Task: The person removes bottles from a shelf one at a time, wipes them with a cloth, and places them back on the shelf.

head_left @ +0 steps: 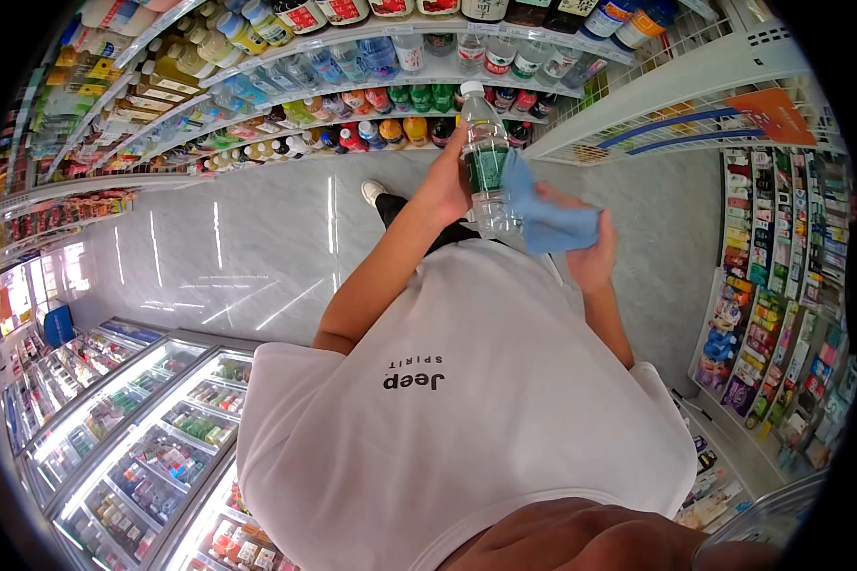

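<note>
A clear plastic bottle point(483, 119) with a white cap and a green label stands nearly upright in front of my chest. My left hand point(446, 183) is closed around its left side. In my right hand point(590, 251) is a light blue cloth point(554, 228), gripped between thumb and fingers. The cloth's upper corner lies against or just in front of the bottle's right side; I cannot tell whether they touch. Part of the right fingers is hidden behind the cloth.
Shelves of bottled drinks point(381, 59) curve across the front. A white wire-mesh rack end point(676, 105) juts out at front right. Lit glass-door coolers point(143, 447) stand at lower left, and packed goods shelves point(771, 285) at right. Grey tiled floor point(257, 228) lies below.
</note>
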Demonstrator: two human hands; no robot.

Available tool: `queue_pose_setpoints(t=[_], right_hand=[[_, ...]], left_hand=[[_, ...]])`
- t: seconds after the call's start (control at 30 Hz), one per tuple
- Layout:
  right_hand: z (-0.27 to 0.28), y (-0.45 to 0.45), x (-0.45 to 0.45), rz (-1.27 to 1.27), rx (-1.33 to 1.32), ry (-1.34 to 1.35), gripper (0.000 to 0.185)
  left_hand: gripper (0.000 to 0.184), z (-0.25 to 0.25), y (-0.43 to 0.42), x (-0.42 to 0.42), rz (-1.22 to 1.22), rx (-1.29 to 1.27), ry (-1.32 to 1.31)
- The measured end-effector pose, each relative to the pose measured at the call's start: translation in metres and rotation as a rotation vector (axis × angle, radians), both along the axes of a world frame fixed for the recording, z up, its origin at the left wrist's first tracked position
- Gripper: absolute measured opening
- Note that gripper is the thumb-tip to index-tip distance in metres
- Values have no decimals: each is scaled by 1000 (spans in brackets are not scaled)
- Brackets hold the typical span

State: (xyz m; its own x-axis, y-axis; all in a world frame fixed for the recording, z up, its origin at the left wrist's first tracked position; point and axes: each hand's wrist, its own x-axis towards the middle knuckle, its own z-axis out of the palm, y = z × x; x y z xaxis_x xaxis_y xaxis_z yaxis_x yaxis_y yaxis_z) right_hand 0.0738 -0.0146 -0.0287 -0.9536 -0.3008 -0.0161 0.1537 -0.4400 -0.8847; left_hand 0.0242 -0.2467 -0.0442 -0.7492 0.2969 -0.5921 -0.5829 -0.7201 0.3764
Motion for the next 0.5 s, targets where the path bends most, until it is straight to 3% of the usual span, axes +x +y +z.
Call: queue_pose_setpoints(t=[0.03, 0.1, 0.2, 0.3, 0.4, 0.47, 0.5], right_hand=[[-1, 4, -2, -234, -156, -361, 59], [9, 3, -25, -534, -146, -465, 62], [6, -5, -51, -612, -105, -328, 61], [-5, -17, -74, -366, 109, -11, 62], [11, -41, -83, -164, 552, 526, 46], [7, -45, -86, -39, 763, 829, 38], [6, -44, -85, 6, 763, 826, 35]], left_hand=[[62, -5, -4, 1, -39, 27, 21], [63, -22, -11, -1, -124, 78, 63], [68, -3, 1, 2, -101, 77, 31], [68, 8, 17, 8, -191, 95, 44], [64, -1, 23, 8, -391, 90, 156], [64, -3, 25, 11, -296, 126, 159], [64, -5, 25, 12, -240, 145, 160]])
